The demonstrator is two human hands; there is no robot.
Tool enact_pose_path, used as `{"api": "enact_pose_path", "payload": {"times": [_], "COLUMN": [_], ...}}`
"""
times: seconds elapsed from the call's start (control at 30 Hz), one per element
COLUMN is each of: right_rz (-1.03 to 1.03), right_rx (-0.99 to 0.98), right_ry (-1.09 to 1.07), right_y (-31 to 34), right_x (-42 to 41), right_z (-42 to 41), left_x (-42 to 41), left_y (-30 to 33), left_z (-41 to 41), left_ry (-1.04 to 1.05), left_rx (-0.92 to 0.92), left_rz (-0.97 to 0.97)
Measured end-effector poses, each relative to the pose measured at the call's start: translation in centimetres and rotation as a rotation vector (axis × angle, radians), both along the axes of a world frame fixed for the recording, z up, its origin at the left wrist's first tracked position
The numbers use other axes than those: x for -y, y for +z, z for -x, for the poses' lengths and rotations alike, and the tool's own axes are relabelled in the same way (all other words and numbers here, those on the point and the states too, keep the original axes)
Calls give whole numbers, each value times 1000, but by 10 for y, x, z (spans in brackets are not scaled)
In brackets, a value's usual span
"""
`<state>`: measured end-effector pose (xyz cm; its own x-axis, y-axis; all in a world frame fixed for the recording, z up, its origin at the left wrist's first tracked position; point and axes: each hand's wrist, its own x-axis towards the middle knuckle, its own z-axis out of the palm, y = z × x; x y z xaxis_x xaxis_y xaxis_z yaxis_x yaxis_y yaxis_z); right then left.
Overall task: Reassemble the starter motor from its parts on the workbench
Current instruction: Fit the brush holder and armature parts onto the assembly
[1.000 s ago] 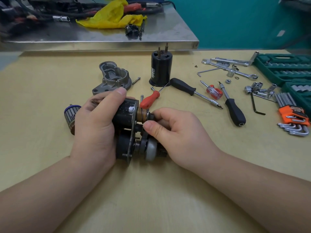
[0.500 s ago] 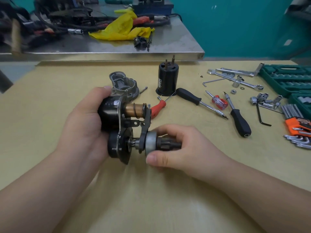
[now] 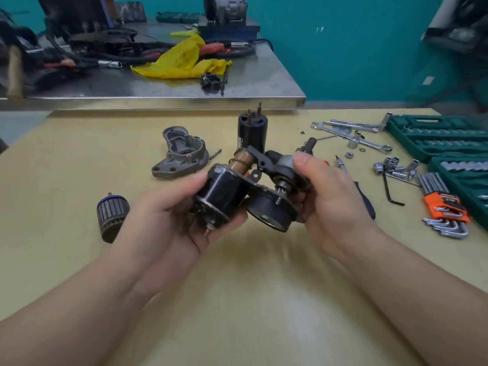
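Both hands hold the partly built starter assembly (image 3: 245, 192) above the workbench (image 3: 250, 299); the left hand (image 3: 169, 220) cups its black solenoid from below, palm up; the right hand (image 3: 324, 196) grips the drive end, thumb on top, forearms converging.

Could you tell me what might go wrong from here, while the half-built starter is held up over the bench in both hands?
1. The starter assembly is off the bench, tilted, gripped only by the left hand and right hand; it could slip and drop.
2. Its shift fork and copper-coloured plunger look exposed and might work loose.
3. The armature and grey nose housing lie right below and could be struck.
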<state>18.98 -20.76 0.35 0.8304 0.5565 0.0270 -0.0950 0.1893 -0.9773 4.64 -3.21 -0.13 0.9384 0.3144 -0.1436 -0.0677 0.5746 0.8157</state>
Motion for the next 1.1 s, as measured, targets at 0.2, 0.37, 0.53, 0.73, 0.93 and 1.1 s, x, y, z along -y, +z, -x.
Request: {"api": "enact_pose_path", "payload": {"times": [0.2, 0.37, 0.53, 0.73, 0.93, 1.1], "right_rz": [56, 84, 169, 219, 168, 1], "right_rx": [75, 200, 264, 312, 230, -65], "right_ry": [95, 153, 93, 72, 316, 317], "right_y": [2, 3, -3, -8, -11, -22], "right_x": [1, 2, 3, -2, 3, -2], "right_z": [-1, 1, -2, 0, 7, 21], "left_x": [10, 26, 25, 21, 15, 16], "left_y": [-5, -13, -20, -29, -37, -36], "left_z": [2, 6, 5, 3, 4, 0], "left_ry": [-153, -99, -91, -49, -15, 7], "left_rx": [-7, 37, 24, 43, 21, -1], "left_rz": [-308, -507, -561, -554, -456, -397]}}
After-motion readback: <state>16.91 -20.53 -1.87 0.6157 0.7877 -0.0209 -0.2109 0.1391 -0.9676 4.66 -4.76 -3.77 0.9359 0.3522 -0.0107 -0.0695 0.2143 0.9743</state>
